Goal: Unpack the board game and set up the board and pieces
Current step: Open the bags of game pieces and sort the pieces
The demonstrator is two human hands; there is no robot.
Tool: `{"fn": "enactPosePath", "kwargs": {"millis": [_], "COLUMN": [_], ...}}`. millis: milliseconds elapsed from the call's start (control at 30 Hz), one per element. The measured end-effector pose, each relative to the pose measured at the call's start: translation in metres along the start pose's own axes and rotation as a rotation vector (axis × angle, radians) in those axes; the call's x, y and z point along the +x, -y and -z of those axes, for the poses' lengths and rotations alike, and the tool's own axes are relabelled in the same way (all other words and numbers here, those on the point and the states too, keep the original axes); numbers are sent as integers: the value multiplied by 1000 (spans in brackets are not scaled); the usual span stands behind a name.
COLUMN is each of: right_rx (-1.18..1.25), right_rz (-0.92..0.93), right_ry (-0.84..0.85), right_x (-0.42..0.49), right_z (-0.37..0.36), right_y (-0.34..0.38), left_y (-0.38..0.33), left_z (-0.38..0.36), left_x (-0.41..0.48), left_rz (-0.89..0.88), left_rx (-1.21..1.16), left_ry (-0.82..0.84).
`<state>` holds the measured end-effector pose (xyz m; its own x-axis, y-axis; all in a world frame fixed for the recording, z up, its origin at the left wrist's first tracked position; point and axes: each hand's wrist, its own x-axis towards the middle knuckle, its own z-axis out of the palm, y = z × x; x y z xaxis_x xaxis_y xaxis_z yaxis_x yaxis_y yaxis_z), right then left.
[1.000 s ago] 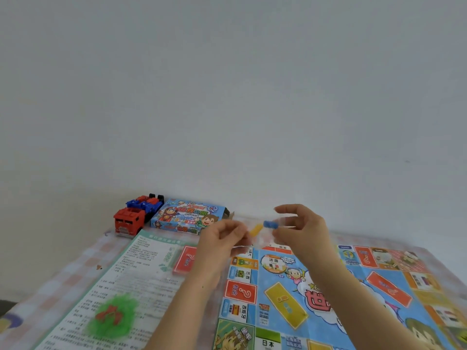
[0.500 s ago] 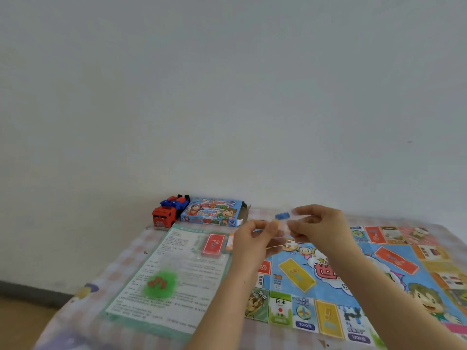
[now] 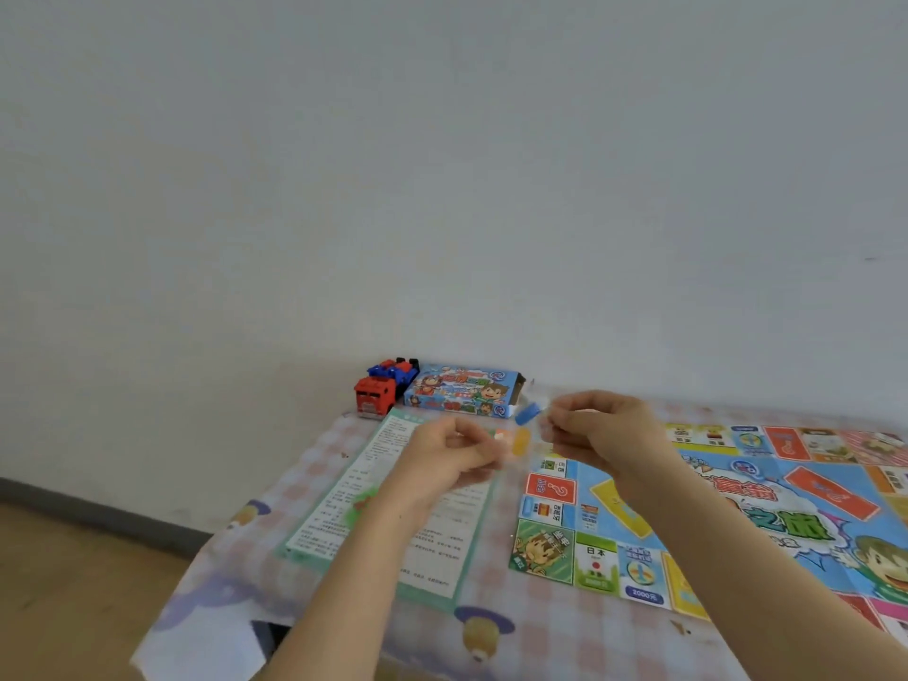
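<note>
Pink-checked tablecloth under game board, white wall

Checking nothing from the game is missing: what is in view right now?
game board: one, mostly blue, flat at right
instruction sheet: one, white with green border, left of board
game box: one, blue, far edge
toy truck: one, red and blue, beside box
blue piece: one, blue, at right fingertips
yellow piece: one, yellow, at left fingertips
tablecloth: one, pink checked, over table
left hand: one, pinches yellow piece
right hand: one, pinches blue piece
</note>
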<state>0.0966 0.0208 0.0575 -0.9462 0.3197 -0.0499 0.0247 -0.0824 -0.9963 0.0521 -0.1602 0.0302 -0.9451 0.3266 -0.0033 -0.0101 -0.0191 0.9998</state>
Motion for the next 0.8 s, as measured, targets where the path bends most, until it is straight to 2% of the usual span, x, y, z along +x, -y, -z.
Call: {"fn": "enactPosePath", "kwargs": {"millis": [133,200,333,500,700,800], "right_rx": [-157,-273,-434,-570,-964,-1033], "right_rz": [-14,-36,-71,-18,176,216], "right_ry": [69,113,182,150,158,146], "right_x": [-1,-2,3,11,8,5], "right_z": [-28,-45,-74,-89,-96,-98], "right_y": [-8,-18,-40,-47,-48,-50], "left_y": [-9,-8,5,16,22,26], "left_z": [44,57,71,80,94,97], "left_x": [7,10,13,11,14,14], "left_rz": [-123,-143,-143,-170,-162,-139], "left_rx": [87,151,424,730,800,822], "left_ry": [-276,-330,-279,-181,-214,-184]}}
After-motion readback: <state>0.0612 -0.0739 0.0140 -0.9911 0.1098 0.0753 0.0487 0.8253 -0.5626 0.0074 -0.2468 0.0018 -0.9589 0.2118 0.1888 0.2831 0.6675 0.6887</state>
